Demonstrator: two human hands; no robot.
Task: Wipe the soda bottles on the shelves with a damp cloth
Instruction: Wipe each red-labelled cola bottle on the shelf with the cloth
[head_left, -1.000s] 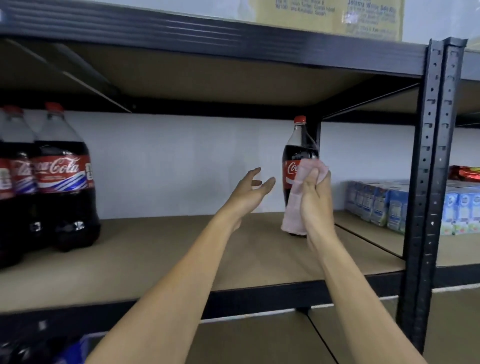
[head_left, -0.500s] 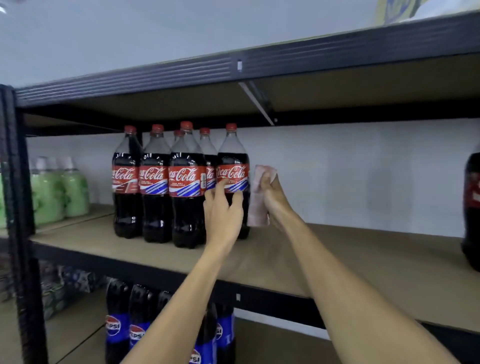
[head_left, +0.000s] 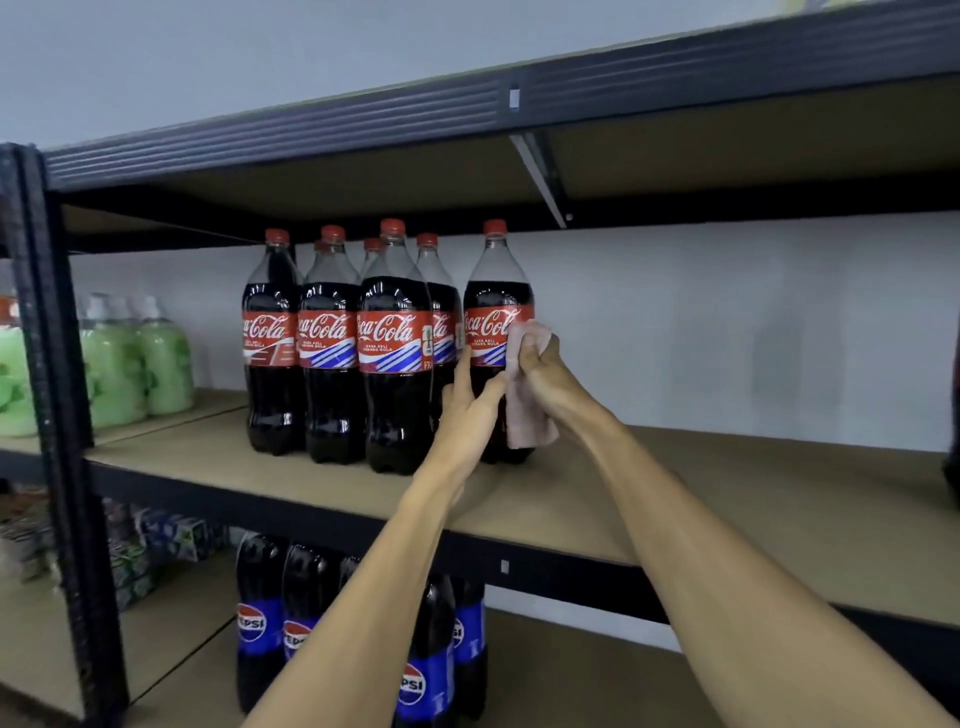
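Observation:
Several Coca-Cola bottles with red caps stand grouped on the middle shelf (head_left: 727, 499). The rightmost cola bottle (head_left: 496, 301) stands slightly apart from the others. My left hand (head_left: 470, 410) lies on its lower left side with straight fingers touching it. My right hand (head_left: 540, 364) grips a pink cloth (head_left: 524, 410) and presses it against the bottle's right side at label height; the cloth hangs down over the bottle's lower part.
Green drink bottles (head_left: 135, 358) stand in the bay to the left, behind a black upright post (head_left: 57, 395). Pepsi bottles (head_left: 260, 618) fill the shelf below. Another dark bottle (head_left: 953, 415) shows at the right edge. The upper shelf beam (head_left: 467, 114) runs overhead.
My view swung left from the lone bottle to the group. Both hands came onto the rightmost bottle; the cloth now presses on its side and my left hand touches it.

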